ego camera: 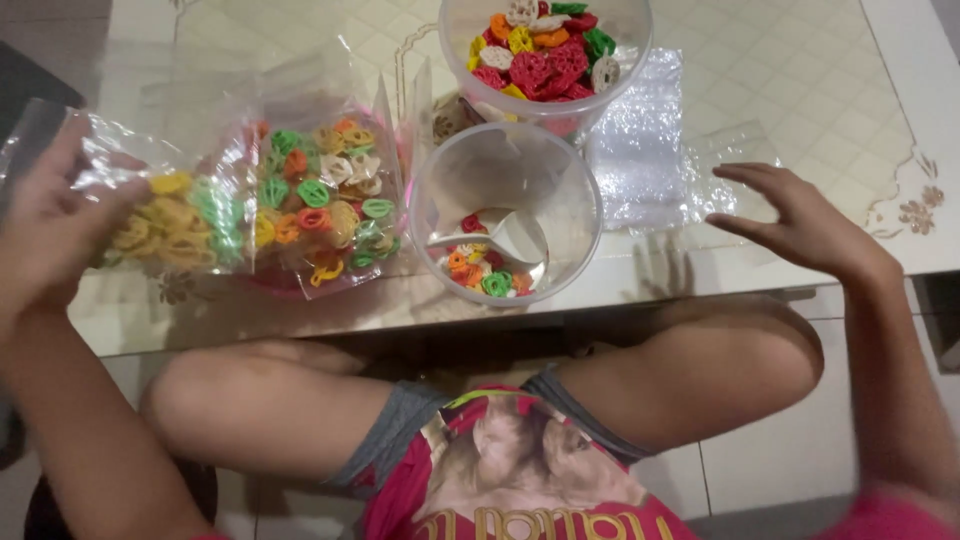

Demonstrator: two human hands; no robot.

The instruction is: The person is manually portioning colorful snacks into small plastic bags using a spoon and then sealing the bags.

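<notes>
My left hand (50, 225) grips a clear plastic bag (165, 215) filled with yellow and green ring-shaped crackers, held just above the table's left edge. My right hand (800, 220) hovers open over the glass tabletop at the right, fingers spread, above a small clear plastic bag (735, 150). Between my hands stands a clear plastic jar (500, 165) with a white scoop (495, 238) and a few coloured crackers at its bottom.
A second clear jar (545, 50) full of coloured crackers stands behind the first. A larger open bag of mixed crackers (330, 205) lies left of the jars. A stack of empty clear bags (640, 140) lies right of them. My bare knees are under the table edge (350, 320).
</notes>
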